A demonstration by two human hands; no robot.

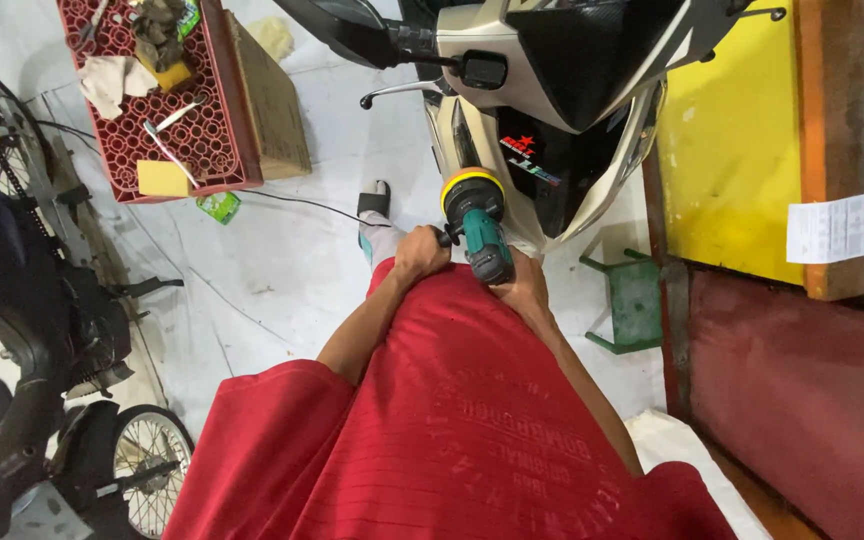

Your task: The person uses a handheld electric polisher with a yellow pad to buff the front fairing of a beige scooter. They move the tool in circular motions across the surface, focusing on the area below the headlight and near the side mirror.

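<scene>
A teal and black power polisher (482, 232) with a round yellow pad (469, 183) is held in front of me, its pad against the cream side panel of a scooter (512, 110). My left hand (420, 252) grips the tool's black side handle. My right hand (524, 285) wraps the rear of the tool body. My red shirt fills the lower view and hides my forearms in part.
A red plastic crate (222, 120) with rags, brushes and a yellow sponge sits at the upper left beside a cardboard box (272, 100). A motorbike (42, 330) stands on the left. A small green stool (634, 300) and a yellow and red wall (742, 150) lie on the right.
</scene>
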